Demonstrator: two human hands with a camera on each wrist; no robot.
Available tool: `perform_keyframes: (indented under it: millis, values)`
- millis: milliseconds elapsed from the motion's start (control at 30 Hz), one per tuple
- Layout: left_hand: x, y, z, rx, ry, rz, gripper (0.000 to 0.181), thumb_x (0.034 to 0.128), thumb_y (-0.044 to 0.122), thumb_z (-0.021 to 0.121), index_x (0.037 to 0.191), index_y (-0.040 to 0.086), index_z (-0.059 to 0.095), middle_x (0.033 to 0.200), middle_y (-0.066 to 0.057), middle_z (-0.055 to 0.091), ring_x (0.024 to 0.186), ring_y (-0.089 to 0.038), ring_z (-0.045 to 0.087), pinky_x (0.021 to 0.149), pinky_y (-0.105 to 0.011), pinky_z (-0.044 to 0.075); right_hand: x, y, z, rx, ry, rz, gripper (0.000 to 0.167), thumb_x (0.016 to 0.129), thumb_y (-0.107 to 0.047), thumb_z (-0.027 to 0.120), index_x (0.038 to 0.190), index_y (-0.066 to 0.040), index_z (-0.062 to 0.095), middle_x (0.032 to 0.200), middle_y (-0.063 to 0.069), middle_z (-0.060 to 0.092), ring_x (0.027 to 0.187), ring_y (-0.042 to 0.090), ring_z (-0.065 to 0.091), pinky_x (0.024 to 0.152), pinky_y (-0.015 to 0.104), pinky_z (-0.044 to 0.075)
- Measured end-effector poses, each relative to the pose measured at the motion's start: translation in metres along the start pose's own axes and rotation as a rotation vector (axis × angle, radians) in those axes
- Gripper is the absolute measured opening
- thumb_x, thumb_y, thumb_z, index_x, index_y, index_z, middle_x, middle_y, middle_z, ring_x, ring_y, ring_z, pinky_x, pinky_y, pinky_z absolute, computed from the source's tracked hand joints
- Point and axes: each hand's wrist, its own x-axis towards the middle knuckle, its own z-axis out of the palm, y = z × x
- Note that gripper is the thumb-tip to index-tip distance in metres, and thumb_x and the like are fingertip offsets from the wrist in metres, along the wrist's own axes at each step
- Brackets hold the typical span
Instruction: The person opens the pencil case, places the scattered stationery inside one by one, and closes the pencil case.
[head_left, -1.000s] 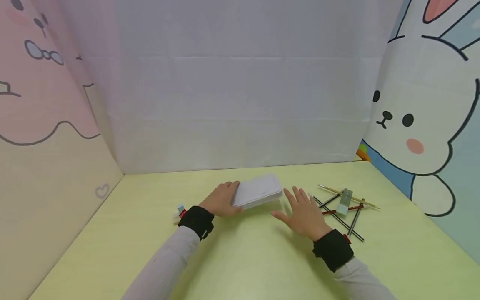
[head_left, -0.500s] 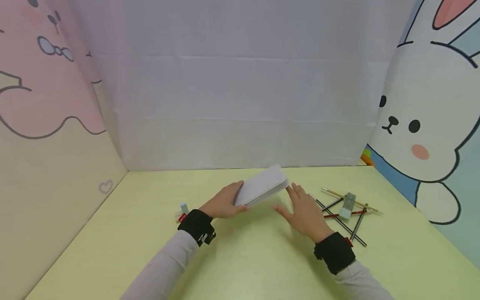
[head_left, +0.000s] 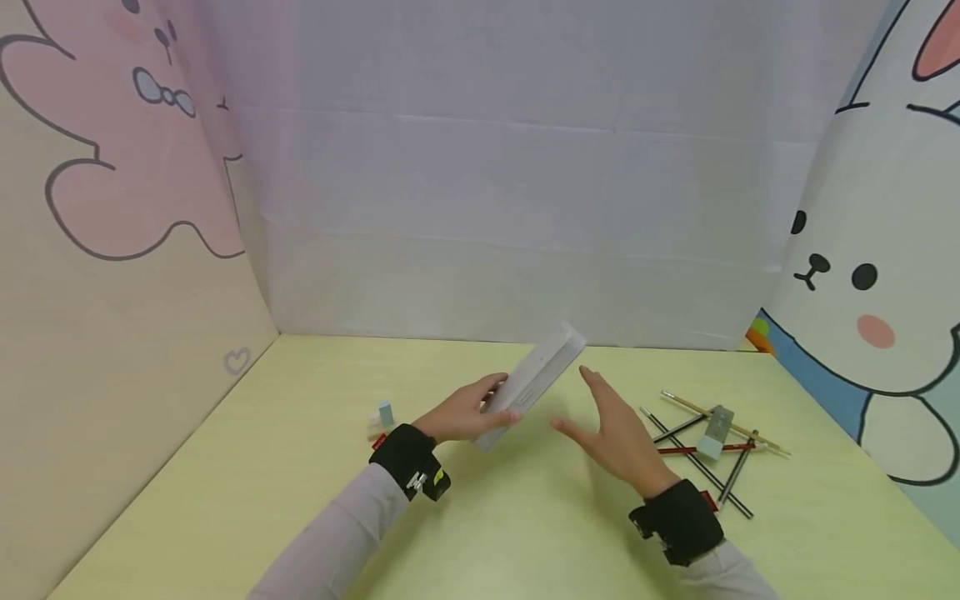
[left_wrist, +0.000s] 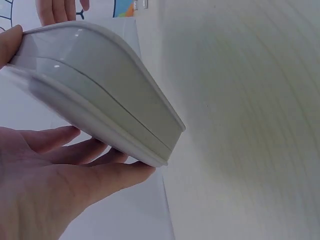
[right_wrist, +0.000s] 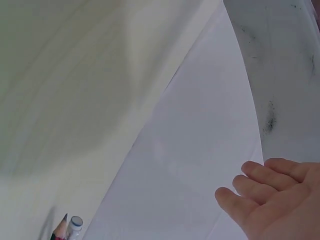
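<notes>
A white plastic pencil case (head_left: 534,377) is held tilted above the table by my left hand (head_left: 463,412). In the left wrist view the case (left_wrist: 100,75) has a seam along its side, with the thumb (left_wrist: 9,46) on one side and the fingers (left_wrist: 97,150) on the other. My right hand (head_left: 618,437) hovers beside the case, apart from it, with thumb and fingers spread. In the right wrist view the right hand's fingers (right_wrist: 265,185) extend near a greyish surface with dark smudges, apparently the case (right_wrist: 280,90).
Several pencils (head_left: 723,483) lie crossed at the right of the yellow table (head_left: 517,533), with a pale block like an eraser (head_left: 716,432) on top. Small pale blocks (head_left: 384,413) lie beyond the left wrist. A white sheet (head_left: 480,250) stands behind.
My left hand has lifted and turned the pencil case, so it tilts more steeply and shows its narrow side. The right hand has turned slightly, still apart from it. The head view has shifted.
</notes>
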Motion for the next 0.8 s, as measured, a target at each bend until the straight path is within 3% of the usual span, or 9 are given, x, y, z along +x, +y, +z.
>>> perform_keyframes:
  millis: [233, 467, 800]
  values:
    - [-0.005, 0.007, 0.001, -0.147, -0.029, -0.016, 0.066, 0.0957, 0.03, 0.058, 0.151, 0.011, 0.027, 0.145, -0.018, 0.046, 0.132, -0.035, 0.048, 0.098, -0.05, 0.05, 0.0, -0.003, 0.002, 0.043, -0.003, 0.005, 0.086, 0.09, -0.049, 0.061, 0.152, -0.004, 0.022, 0.155, 0.023, 0.029, 0.142, 0.044, 0.03, 0.111, 0.062, 0.031]
    - [-0.007, 0.002, 0.001, -0.307, -0.052, -0.035, 0.065, 0.0967, 0.03, 0.057, 0.151, 0.011, 0.026, 0.147, -0.02, 0.043, 0.134, -0.037, 0.046, 0.104, -0.054, 0.044, 0.002, -0.007, 0.003, 0.09, 0.01, 0.001, 0.081, 0.092, -0.045, 0.06, 0.152, -0.003, 0.024, 0.155, 0.021, 0.032, 0.142, 0.041, 0.032, 0.112, 0.059, 0.032]
    - [-0.014, 0.008, 0.001, -0.46, -0.109, -0.032, 0.059, 0.0983, 0.026, 0.053, 0.149, 0.007, 0.029, 0.143, -0.025, 0.045, 0.126, -0.032, 0.051, 0.107, -0.05, 0.042, 0.007, -0.022, 0.01, 0.305, 0.104, -0.019, 0.075, 0.092, -0.026, 0.065, 0.15, 0.0, 0.026, 0.153, 0.022, 0.035, 0.14, 0.038, 0.037, 0.11, 0.049, 0.039]
